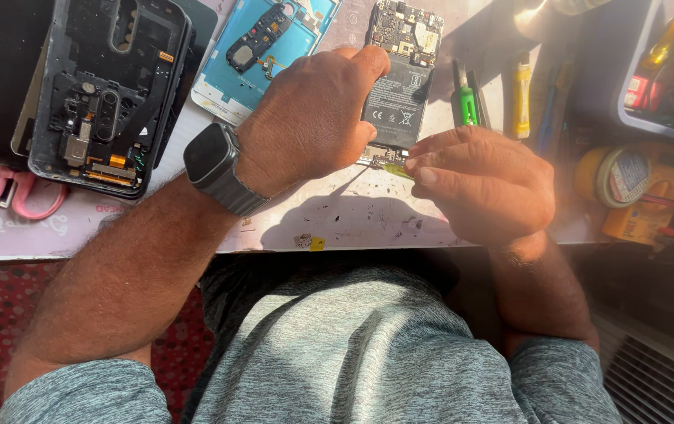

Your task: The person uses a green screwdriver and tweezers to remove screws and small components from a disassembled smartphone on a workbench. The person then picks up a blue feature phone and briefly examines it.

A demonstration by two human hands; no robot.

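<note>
Phone insides: the opened phone (400, 74), battery and circuit board showing, lies flat on the counter (353, 216). It looks light, stiff and easy to break; best held by its side edges.
Left hand (309, 118): fingers curled over the phone's left side, holding it down.
Right hand (482, 180): pinching a small yellow-green tool (394, 167) at the phone's bottom end.
Room: blue phone back (262, 51) and black phone frame (105, 94) sit close on the left, screwdrivers (469, 98) on the right; the counter's near edge is just under the hands.

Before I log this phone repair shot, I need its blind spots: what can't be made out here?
- Head view: the tool tip at the opened phone's lower edge is covered by the right hand; only a yellow-green sliver shows.
- The phone's left side sits under the left hand.
- The purple tray is cut off by the right edge.
- The pink scissors run off the left edge.
</note>
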